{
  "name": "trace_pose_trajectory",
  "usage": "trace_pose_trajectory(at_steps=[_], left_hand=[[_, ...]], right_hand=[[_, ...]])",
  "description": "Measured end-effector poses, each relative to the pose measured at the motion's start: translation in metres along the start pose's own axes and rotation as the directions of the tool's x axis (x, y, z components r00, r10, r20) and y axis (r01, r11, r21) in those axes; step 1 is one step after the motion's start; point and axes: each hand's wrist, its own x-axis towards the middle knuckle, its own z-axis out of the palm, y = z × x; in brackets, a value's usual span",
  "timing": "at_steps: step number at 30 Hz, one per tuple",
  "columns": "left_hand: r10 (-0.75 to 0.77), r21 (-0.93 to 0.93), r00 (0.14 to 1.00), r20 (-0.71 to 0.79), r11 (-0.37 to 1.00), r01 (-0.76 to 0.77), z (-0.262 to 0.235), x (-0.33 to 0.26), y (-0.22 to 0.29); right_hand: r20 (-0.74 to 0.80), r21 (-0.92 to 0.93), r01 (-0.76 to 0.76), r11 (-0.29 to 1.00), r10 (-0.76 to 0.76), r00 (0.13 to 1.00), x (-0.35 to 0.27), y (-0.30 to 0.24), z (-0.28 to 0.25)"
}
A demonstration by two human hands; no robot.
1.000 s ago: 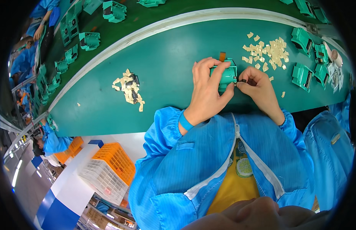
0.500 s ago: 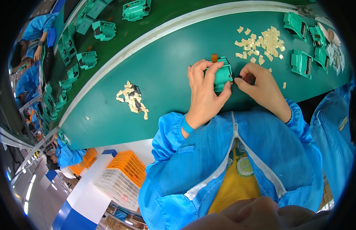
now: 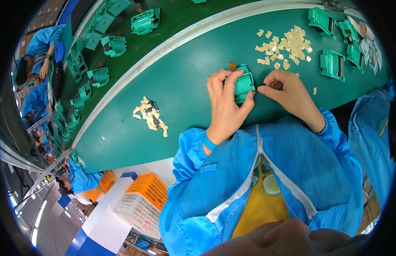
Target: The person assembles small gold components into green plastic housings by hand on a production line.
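My left hand (image 3: 225, 104) grips the green part (image 3: 242, 83) from its left side, thumb under its lower corner, fingers curled over the top edge, holding it low over the worktop (image 3: 181, 81) in front of my chest. My right hand (image 3: 287, 91) is pinched shut on something small and dark at the part's right edge; I cannot tell what it is, it is too small to make out. An orange tab (image 3: 232, 66) sticks up from the top of the part.

To do this well, I judge the left hand should keep the part steady and square while the right works in from the side, so the pinched piece meets the edge straight and not at a tilt.

For room: the pile of tan slips (image 3: 287, 42) lies beyond my right hand, near but apart, and a stray slip (image 3: 314, 90) sits just beside my wrist. More green parts (image 3: 333, 65) stand at the far right, well apart. To my left the worktop is open up to a smaller heap (image 3: 151, 113) of slips. The pale edge strip (image 3: 163, 49) and the conveyor (image 3: 121, 42) beyond it carry further parts, out of my way.
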Motion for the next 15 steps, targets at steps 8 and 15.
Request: trace_pose_trajectory(at_steps=[8,15], left_hand=[[0.013,0.015,1.0,0.007,1.0,-0.013,-0.002,0.003,-0.001],[0.063,0.068,0.996,0.062,0.995,-0.067,-0.007,0.004,0.005]], right_hand=[[0.022,0.026,-0.019,0.999,0.019,1.0,0.008,0.008,0.005],[0.048,0.112,-0.009,0.994,0.004,0.999,0.006,0.018,0.004]])
